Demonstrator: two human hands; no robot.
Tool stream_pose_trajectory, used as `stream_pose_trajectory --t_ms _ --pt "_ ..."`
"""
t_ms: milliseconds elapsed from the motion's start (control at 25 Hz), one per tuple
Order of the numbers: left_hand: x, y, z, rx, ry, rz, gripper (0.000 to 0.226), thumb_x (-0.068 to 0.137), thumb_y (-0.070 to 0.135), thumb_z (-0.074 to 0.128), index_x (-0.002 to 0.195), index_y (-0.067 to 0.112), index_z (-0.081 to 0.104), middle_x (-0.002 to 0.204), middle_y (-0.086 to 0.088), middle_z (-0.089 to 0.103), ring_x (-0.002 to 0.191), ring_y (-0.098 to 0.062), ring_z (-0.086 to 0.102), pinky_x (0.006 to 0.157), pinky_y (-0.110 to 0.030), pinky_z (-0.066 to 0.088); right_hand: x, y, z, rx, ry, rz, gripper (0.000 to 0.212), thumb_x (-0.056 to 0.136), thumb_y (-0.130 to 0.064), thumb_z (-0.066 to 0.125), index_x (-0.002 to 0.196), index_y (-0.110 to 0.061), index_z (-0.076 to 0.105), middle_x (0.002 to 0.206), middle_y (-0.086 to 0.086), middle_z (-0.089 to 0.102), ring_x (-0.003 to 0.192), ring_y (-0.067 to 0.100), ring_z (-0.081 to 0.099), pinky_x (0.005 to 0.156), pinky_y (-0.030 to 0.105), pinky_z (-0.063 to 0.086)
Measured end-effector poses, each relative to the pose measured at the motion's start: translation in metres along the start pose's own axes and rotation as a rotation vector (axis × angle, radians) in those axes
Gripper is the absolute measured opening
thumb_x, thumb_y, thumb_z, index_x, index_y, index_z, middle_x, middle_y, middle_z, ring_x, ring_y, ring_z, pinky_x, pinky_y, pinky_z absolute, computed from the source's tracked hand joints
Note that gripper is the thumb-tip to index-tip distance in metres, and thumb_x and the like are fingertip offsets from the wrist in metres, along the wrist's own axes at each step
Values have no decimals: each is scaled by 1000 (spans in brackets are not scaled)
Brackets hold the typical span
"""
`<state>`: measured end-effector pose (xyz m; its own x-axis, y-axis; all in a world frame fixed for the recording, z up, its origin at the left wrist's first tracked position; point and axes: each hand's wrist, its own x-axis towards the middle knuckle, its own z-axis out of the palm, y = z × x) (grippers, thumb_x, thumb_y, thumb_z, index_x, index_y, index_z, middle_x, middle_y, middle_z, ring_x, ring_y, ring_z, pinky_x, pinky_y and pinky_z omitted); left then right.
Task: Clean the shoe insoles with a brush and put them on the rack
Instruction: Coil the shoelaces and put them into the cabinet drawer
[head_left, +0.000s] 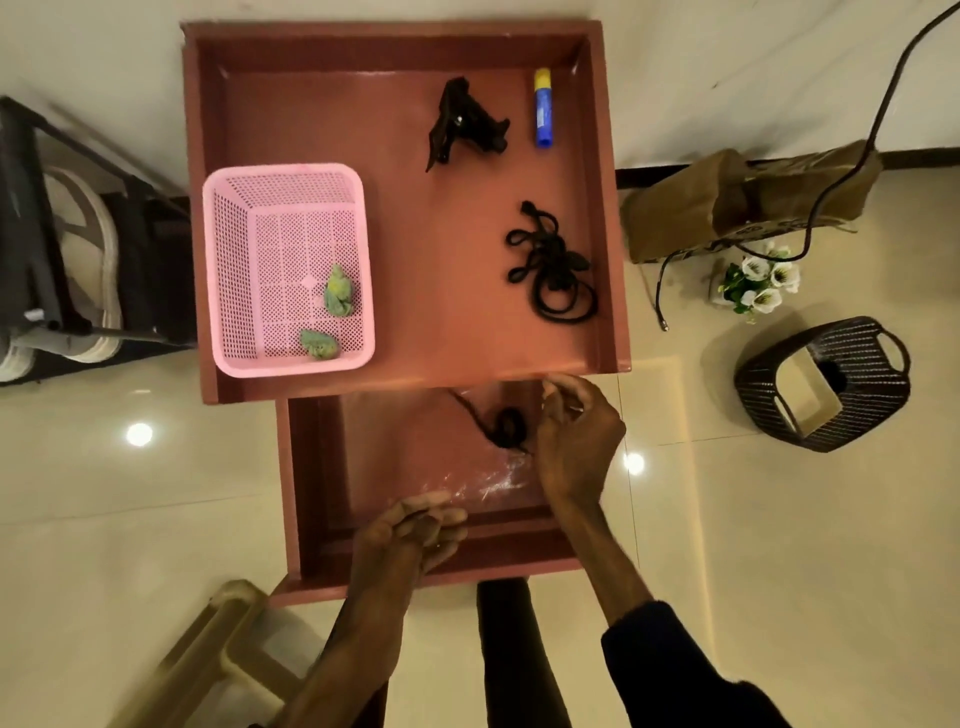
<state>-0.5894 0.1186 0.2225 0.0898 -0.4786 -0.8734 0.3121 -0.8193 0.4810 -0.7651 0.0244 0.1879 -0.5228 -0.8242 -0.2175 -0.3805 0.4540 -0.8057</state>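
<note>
Hovering: both my hands, over the lower level of the counter (311, 467).
Right hand (576, 441): fingers curled, thumb and forefinger tips close together by the lower level's far right corner; I cannot tell whether they pinch anything.
Left hand (410, 525): fingers nearly straight and bunched at the near edge; a thin dark sliver shows between them, and I cannot tell if I hold it.
Lace (506, 428): black, coiled just beside my right hand.
Rack (31, 218): on the floor past the counter's left edge, with a pale sole (88, 270) on it; insole or shoe, I cannot tell.
Basket (288, 358): pink, at the upper level's near left corner, two green lumps (340, 296) inside.
Tangle (550, 265): black laces near the upper level's right edge.
Tube (543, 106): blue, yellow cap, far right corner.
</note>
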Motion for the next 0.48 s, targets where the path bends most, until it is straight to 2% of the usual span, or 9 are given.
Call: stream_pose_trajectory --t_ms 120,200,280,360,480 --pt "-3 39 17 2 -22 50 16 93 4 65 107 9 73 95 -13 79 88 -28 77 81 -37 59 33 -42 0 -72 -66 -184 22 95 -1 65 114 -9 73 103 -4 73 93 0 66 84 10 51" --pt "-4 56 25 -1 -33 59 18 94 5 64 110 8 72 97 -13 79 91 -28 77 83 -38 59 54 -58 10 -211 -80 -300 21 95 1 64 112 -8 74 101 3 74 94 11 69 83 22 57" --pt "-5 70 32 -1 -42 70 18 95 6 64 111 8 72 98 -13 78 93 -29 76 84 -39 58 73 -69 20 -284 -53 -377 15 95 3 63 102 -6 73 95 7 72 89 18 68 77 28 59" --pt "-5 82 36 2 -48 96 19 92 10 67 109 8 73 98 -14 78 93 -31 76 83 -38 60 90 -84 26 -294 -12 -417 13 95 1 64 104 -4 72 99 9 71 94 20 66 82 23 54" --pt "-2 93 41 -15 -56 107 36 77 22 73 110 7 73 99 -15 78 93 -32 76 83 -37 62 115 -99 26 -455 -12 -495 16 94 0 65 109 -1 70 107 13 68 105 25 61 84 21 45"
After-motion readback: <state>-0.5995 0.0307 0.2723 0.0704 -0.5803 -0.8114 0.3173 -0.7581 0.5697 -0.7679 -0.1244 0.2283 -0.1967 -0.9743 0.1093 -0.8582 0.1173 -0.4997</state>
